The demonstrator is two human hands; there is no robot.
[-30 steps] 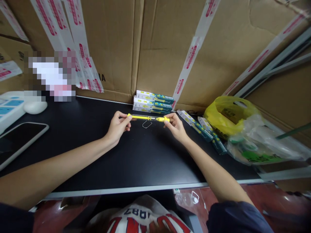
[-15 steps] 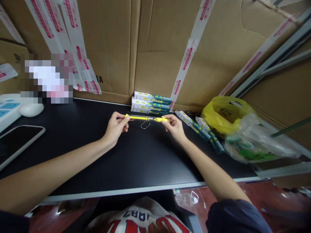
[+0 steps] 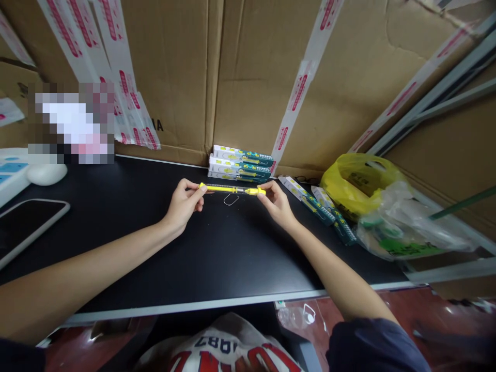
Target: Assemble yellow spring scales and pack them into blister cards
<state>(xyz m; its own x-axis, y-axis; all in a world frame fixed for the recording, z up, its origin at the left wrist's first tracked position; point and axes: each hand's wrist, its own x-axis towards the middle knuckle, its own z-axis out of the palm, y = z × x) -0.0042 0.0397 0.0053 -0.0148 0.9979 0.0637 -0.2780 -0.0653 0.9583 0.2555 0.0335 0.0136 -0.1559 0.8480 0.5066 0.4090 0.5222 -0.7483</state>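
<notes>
A slim yellow spring scale point(image 3: 220, 188) is stretched level between my two hands, above the black tabletop. My left hand point(image 3: 184, 202) pinches its left end between thumb and fingers. At the other end, my right hand point(image 3: 277, 202) grips the yellow end piece point(image 3: 256, 191). Between the scale's body and that end piece a short grey metal section shows. A bent wire hook point(image 3: 231, 200) appears just below the scale; whether it is joined to it I cannot tell. Behind the hands lie stacked narrow printed boxes point(image 3: 240, 168) picturing similar scales.
Two more narrow boxes point(image 3: 310, 201) lie at the right, beside a yellow plastic bag point(image 3: 337, 178) and a clear plastic bag point(image 3: 411, 222). A phone point(image 3: 31, 227) and a white power strip point(image 3: 13, 178) sit at the left. Large cardboard boxes point(image 3: 170, 67) wall off the back.
The view has shifted slightly, so the scene sits a little further left. Both hands keep the same hold on the spring scale, with no clear change in its length.
</notes>
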